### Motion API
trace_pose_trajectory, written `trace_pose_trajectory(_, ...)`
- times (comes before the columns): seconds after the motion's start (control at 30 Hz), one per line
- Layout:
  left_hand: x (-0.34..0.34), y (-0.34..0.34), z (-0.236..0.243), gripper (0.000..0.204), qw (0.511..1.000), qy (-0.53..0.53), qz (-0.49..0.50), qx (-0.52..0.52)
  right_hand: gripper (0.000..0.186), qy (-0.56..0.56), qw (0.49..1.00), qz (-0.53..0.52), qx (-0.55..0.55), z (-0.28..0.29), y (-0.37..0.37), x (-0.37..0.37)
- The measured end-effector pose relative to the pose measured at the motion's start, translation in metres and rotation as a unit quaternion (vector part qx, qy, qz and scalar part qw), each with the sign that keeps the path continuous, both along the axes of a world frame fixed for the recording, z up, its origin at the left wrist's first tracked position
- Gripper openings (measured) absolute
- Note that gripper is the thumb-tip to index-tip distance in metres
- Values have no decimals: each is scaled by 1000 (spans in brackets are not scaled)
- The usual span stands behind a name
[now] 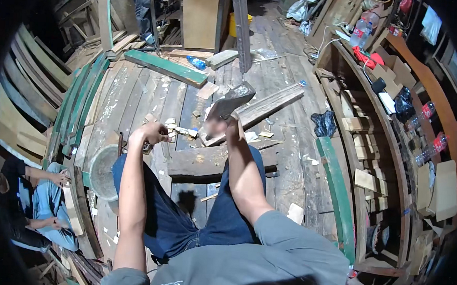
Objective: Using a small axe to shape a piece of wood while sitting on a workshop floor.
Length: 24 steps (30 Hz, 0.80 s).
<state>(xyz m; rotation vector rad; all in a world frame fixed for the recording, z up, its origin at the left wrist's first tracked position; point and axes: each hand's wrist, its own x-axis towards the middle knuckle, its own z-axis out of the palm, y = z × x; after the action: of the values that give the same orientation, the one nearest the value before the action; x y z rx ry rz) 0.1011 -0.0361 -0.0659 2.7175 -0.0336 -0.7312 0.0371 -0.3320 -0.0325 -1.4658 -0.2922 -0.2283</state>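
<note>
My right hand (231, 123) grips a dark, broad-bladed tool (233, 99), raised and tilted at the middle of the view; a pale blurred patch beneath it hides detail. Behind it a weathered beam (271, 106) lies diagonally on the boards. My left hand (152, 132) hangs left of centre with fingers curled; what they hold, if anything, I cannot make out. Below both hands a thick brown timber (187, 163) lies crosswise between my legs, near scattered wood offcuts (185, 130).
A co-worker (47, 211) sits at lower left, hands on a board, beside a grey bucket (102, 172). Green planks (165, 67) lie ahead and at both sides. A wooden cabinet (404, 211) with bottles and cardboard lines the right. Another person's legs (142, 9) stand behind.
</note>
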Motion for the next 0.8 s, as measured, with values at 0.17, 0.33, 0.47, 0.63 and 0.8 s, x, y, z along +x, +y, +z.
trace_pose_trajectory(0.17,0,-6,-4,50,1000,22,7,6,28,39,965,204,157,-88,18,115)
trace_pose_trajectory(0.33,-6,6,3,50,1000,14,1,22,27,120,799,523,272,-124,32,152)
trace_pose_trajectory(0.47,-3,-1,9,49,1000,3,1,23,27,135,726,612,284,-133,31,159)
trace_pose_trajectory(0.63,5,35,-22,47,999,-42,-14,-14,27,128,669,674,286,-134,45,171)
trace_pose_trajectory(0.8,1,13,-20,41,999,-41,-32,-13,28,144,628,715,271,-156,44,183)
